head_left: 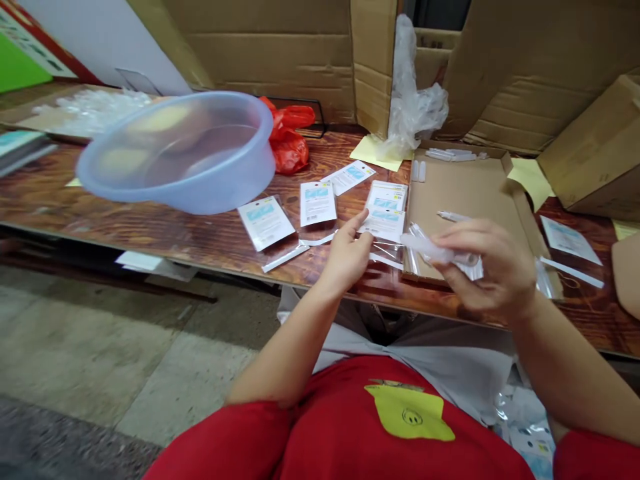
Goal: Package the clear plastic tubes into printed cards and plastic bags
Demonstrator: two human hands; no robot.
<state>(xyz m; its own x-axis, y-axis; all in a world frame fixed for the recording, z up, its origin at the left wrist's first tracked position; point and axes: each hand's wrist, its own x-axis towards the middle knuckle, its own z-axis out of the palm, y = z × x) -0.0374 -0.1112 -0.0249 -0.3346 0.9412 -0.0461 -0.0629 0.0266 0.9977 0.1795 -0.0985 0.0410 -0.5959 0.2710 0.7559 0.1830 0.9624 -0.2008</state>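
My right hand (493, 267) is closed around several small clear plastic tubes (433, 248), held above the near left corner of a shallow cardboard tray (463, 190). Their exact kind is hard to make out. My left hand (347, 253) lies at the left edge of a small stack of clear packets with printed cards (383, 225), index finger and thumb apart. To its left are two more carded packets, one nearer (319, 203) and one farther along (267, 223), with their clear flaps toward the table's front edge.
A large translucent blue basin (185, 153) stands on the left, beside a red plastic bag (290, 137). Loose tubes (450, 155) lie at the tray's back edge. Another carded packet (570, 240) is right of the tray. Cardboard (280, 60) walls the back.
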